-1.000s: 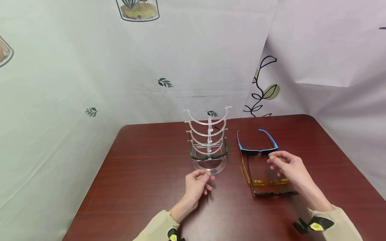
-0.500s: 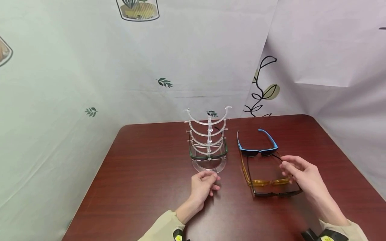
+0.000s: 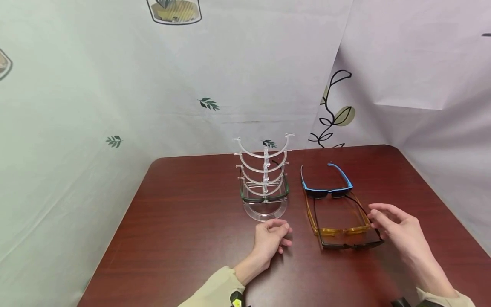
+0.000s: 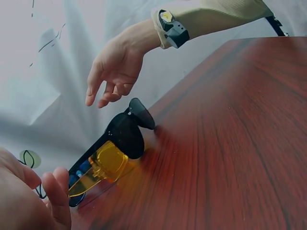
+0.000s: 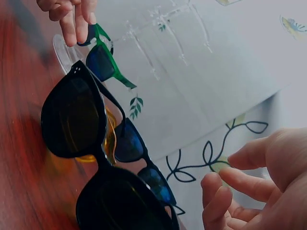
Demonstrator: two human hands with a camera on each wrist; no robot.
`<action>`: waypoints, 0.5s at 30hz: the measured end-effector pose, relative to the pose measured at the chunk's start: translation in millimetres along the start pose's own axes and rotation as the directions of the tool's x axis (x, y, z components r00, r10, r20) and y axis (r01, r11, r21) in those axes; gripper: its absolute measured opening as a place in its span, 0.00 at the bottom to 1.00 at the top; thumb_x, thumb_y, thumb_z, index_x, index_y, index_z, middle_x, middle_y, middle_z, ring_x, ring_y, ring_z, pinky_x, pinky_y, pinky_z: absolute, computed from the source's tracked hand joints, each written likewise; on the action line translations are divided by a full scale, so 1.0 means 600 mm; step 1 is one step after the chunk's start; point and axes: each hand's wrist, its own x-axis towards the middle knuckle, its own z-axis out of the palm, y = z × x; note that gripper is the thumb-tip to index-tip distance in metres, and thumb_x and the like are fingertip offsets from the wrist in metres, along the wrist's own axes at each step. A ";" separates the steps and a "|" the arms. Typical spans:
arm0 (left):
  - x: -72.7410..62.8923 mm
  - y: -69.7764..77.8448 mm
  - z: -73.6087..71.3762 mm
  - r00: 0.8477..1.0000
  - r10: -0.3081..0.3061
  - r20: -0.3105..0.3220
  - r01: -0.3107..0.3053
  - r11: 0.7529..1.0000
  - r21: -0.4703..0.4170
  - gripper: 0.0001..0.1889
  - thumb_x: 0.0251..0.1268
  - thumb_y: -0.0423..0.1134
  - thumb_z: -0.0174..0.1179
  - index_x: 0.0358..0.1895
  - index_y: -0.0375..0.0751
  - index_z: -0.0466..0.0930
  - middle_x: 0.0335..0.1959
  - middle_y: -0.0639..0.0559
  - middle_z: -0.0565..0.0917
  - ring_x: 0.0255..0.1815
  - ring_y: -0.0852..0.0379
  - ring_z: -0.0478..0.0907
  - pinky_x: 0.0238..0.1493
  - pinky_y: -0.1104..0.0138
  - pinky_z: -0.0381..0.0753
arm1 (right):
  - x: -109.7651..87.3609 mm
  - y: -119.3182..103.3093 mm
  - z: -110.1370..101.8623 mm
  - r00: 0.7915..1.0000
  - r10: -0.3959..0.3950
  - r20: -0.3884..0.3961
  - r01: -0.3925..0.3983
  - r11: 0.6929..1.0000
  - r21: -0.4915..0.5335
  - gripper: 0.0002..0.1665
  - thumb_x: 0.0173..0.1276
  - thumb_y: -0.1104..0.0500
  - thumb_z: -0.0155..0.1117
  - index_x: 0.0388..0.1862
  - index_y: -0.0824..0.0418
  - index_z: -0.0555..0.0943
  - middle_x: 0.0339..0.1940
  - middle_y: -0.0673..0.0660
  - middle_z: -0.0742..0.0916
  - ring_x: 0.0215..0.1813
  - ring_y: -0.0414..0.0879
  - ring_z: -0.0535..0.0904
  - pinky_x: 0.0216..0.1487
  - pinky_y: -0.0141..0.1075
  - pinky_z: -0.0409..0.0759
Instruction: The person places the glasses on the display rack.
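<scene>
On the table's right side lie three pairs of glasses. Nearest me are black sunglasses point(image 3: 333, 246), overlapping amber-yellow glasses point(image 3: 328, 232); blue-framed sunglasses point(image 3: 347, 184) lie farther back. My right hand point(image 3: 400, 230) hovers beside the black pair's right temple, fingers loosely bent; the right wrist view shows nothing between thumb and fingers. In front of the clear display rack point(image 3: 266, 213), my left hand point(image 3: 270, 239) hangs above the table, loosely curled and holding nothing. Green-framed sunglasses point(image 3: 253, 200) sit on the rack's lowest tier, under several bare curved arms.
The dark red wooden table point(image 3: 184, 238) ends at a white cloth point(image 3: 115, 85) printed with leaves and jars, which hangs behind it and along its sides. The rack stands near the middle, left of the loose glasses.
My right hand has moved right and toward me, from by the blue sunglasses, past the black pair's temple to its outer side. My left hand has drifted right, slightly away from the rack.
</scene>
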 end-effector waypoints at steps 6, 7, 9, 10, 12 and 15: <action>0.001 -0.006 0.013 0.999 -0.039 0.023 0.039 0.999 0.004 0.09 0.66 0.29 0.63 0.45 0.27 0.81 0.33 0.40 0.87 0.16 0.64 0.80 0.12 0.78 0.69 | -0.006 0.010 -0.014 0.999 0.036 -0.002 -0.036 0.999 -0.028 0.07 0.74 0.55 0.63 0.45 0.43 0.86 0.32 0.44 0.88 0.30 0.37 0.81 0.24 0.32 0.77; 0.003 -0.007 0.015 0.999 -0.046 0.024 0.046 0.999 0.004 0.08 0.66 0.30 0.63 0.45 0.28 0.81 0.33 0.40 0.87 0.16 0.64 0.80 0.12 0.78 0.69 | -0.006 0.012 -0.016 0.999 0.042 -0.001 -0.042 0.999 -0.029 0.07 0.74 0.54 0.63 0.45 0.42 0.86 0.32 0.44 0.88 0.30 0.37 0.81 0.23 0.32 0.77; 0.005 -0.010 0.019 0.998 -0.055 0.023 0.055 0.998 0.003 0.08 0.66 0.30 0.64 0.44 0.29 0.81 0.32 0.41 0.87 0.15 0.64 0.80 0.11 0.78 0.69 | -0.007 0.015 -0.020 0.999 0.052 -0.002 -0.052 0.998 -0.031 0.07 0.74 0.53 0.63 0.45 0.43 0.86 0.32 0.44 0.88 0.30 0.37 0.80 0.23 0.33 0.77; 0.006 -0.011 0.021 0.998 -0.060 0.023 0.059 0.998 0.002 0.07 0.66 0.30 0.64 0.43 0.30 0.82 0.31 0.41 0.87 0.15 0.64 0.79 0.11 0.78 0.69 | -0.007 0.017 -0.021 0.999 0.053 -0.003 -0.054 0.998 -0.031 0.07 0.74 0.53 0.64 0.45 0.43 0.86 0.31 0.43 0.88 0.30 0.37 0.80 0.23 0.33 0.77; 0.007 -0.012 0.025 0.998 -0.067 0.022 0.067 0.998 0.003 0.06 0.65 0.31 0.64 0.42 0.32 0.82 0.30 0.43 0.87 0.15 0.64 0.79 0.11 0.78 0.68 | -0.008 0.021 -0.023 0.999 0.050 -0.008 -0.050 0.998 -0.040 0.07 0.74 0.54 0.64 0.45 0.43 0.86 0.31 0.43 0.88 0.29 0.37 0.80 0.22 0.33 0.77; 0.006 -0.014 0.033 0.997 -0.072 0.025 0.072 0.997 0.011 0.06 0.66 0.31 0.64 0.42 0.32 0.81 0.29 0.45 0.87 0.14 0.65 0.79 0.11 0.78 0.68 | -0.007 0.027 -0.023 0.999 0.045 -0.021 -0.046 0.997 -0.056 0.07 0.74 0.54 0.64 0.44 0.43 0.86 0.30 0.42 0.87 0.29 0.36 0.79 0.22 0.33 0.77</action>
